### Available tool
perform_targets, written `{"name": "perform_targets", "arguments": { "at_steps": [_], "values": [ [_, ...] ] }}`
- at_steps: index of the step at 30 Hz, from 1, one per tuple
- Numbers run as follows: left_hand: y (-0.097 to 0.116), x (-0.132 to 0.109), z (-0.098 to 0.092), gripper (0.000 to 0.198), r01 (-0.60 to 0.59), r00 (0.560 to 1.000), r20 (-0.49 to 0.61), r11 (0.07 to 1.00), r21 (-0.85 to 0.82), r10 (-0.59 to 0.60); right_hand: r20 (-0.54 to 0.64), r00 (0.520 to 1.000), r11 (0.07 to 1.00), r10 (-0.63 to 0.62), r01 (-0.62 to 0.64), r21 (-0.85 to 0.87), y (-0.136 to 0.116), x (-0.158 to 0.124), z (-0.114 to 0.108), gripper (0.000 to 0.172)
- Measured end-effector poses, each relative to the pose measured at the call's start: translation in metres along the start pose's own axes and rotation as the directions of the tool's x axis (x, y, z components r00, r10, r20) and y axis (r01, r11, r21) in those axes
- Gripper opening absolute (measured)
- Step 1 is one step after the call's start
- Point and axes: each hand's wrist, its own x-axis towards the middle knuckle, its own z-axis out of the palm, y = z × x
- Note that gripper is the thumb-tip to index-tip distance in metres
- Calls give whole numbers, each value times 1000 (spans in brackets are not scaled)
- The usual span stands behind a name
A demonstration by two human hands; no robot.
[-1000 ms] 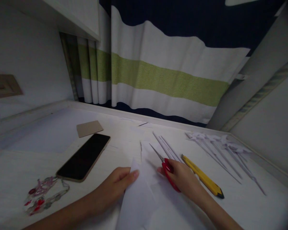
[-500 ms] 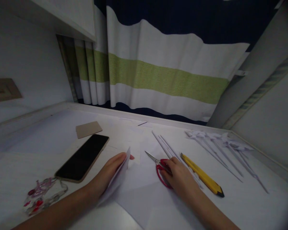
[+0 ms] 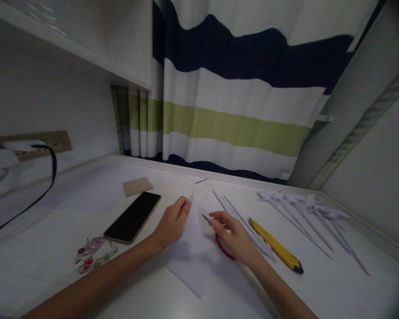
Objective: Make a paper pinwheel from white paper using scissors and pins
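My left hand [image 3: 173,221] pinches a folded sheet of white paper [image 3: 193,228] near its upper tip, holding it tilted above the table. To the right, my right hand [image 3: 232,235] is over the red-handled scissors [image 3: 224,249], its fingers bent and apart. The scissors' tip points up and left toward the paper, and most of their handles are hidden behind the hand. Whether the fingers touch the scissors is hard to tell. Another white sheet [image 3: 189,277] lies flat on the table below the held paper.
A black phone [image 3: 133,217], a beaded strap [image 3: 92,256] and a beige card [image 3: 137,186] lie at left. White paper sticks [image 3: 241,217], a yellow cutter [image 3: 275,246] and several paper pinwheels on sticks [image 3: 295,201] lie at right. A striped curtain [image 3: 229,128] hangs behind the table [image 3: 346,297].
My left hand has turned and raised the paper, now showing its broad side. The fingers of my right hand have come off the scissor handles and spread. The view has tilted up and left.
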Motion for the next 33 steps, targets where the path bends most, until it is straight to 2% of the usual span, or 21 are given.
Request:
{"name": "perform_targets", "arguments": {
  "at_steps": [3, 6, 10, 14, 18, 24, 28, 33],
  "values": [
    [5, 6, 8, 21, -86, 995, -46, 990, 110, 91, 5, 1000, 987, 1, -2, 162, -8, 8, 12, 30],
    [5, 6, 16, 20, -116, 989, -72, 972, 205, 133, -21, 999, 965, 49, -42, 259, -4, 13, 21, 19],
    [1, -1, 21, 25, -147, 986, -41, 949, 279, 164, -12, 996, 939, 87, -78, 334, 9, 10, 25, 18],
    [-5, -5, 19, 23, -162, 985, -2, 925, 345, 173, 35, 998, 916, 56, -65, 396, 16, 8, 24, 18],
    [-11, -5, 22, 21, -228, 973, 110, 895, 383, 201, 24, 1000, 886, 14, -24, 462, 19, 10, 26, 21],
    [-11, -7, 28, 21, -322, 934, 276, 867, 380, 226, -61, 998, 847, 35, 3, 531, 26, 12, 28, 19],
    [-10, -5, 26, 21, -358, 908, 345, 864, 353, 236, -104, 993, 827, 62, 7, 563, 25, 11, 25, 19],
    [-10, -5, 23, 21, -370, 895, 377, 869, 328, 239, -116, 990, 802, 80, 6, 598, 22, 9, 21, 20]
  ]
}}
